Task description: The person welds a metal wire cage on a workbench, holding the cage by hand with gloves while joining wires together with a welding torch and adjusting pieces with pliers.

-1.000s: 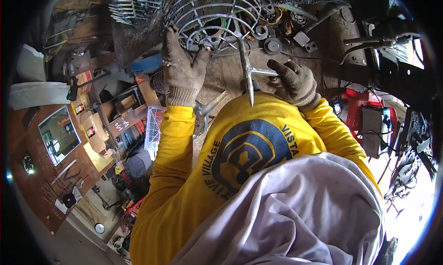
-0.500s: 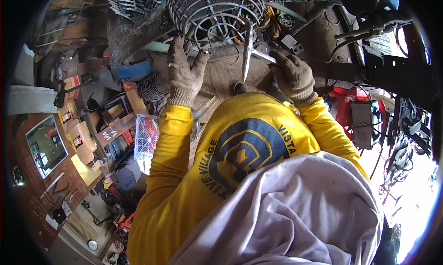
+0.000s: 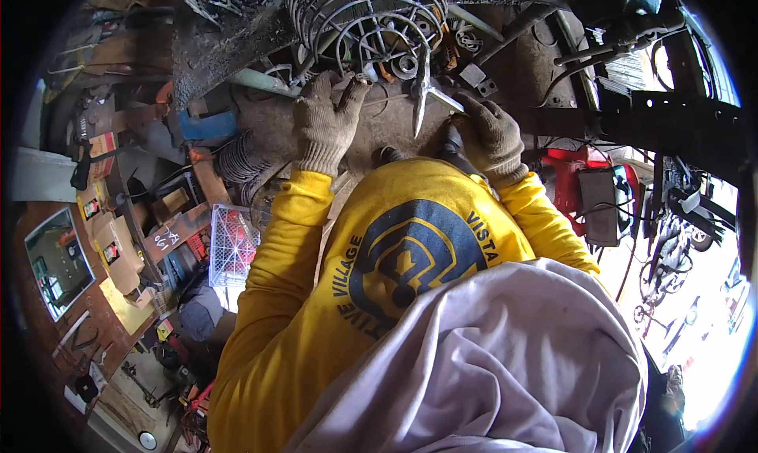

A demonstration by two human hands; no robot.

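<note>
A rounded cage of bent metal rods (image 3: 367,19) stands at the top centre, on or beside a dark workbench. Below its near rim is my left hand (image 3: 325,125), in a brown knit glove. Its thumb and fingers are apart, pointing toward the cage, and I see nothing held between them. In a matching glove, my right hand (image 3: 493,141) is closed around the handle of a chipping hammer (image 3: 423,94). The hammer's long pointed head lies just in front of the cage rim, tip toward me. Glove and sleeve hide part of the handle.
A rough dark metal plate (image 3: 213,62) lies at upper left with metal combs on it. A white plastic crate (image 3: 230,248), coiled rods (image 3: 245,157) and a blue piece (image 3: 207,124) are at left. A dark beam (image 3: 671,121) and a red machine (image 3: 580,177) stand at right.
My left hand has drawn back slightly from the cage rim, toward me. The hammer stays in my right hand near the same spot. The whole view has shifted a little.
</note>
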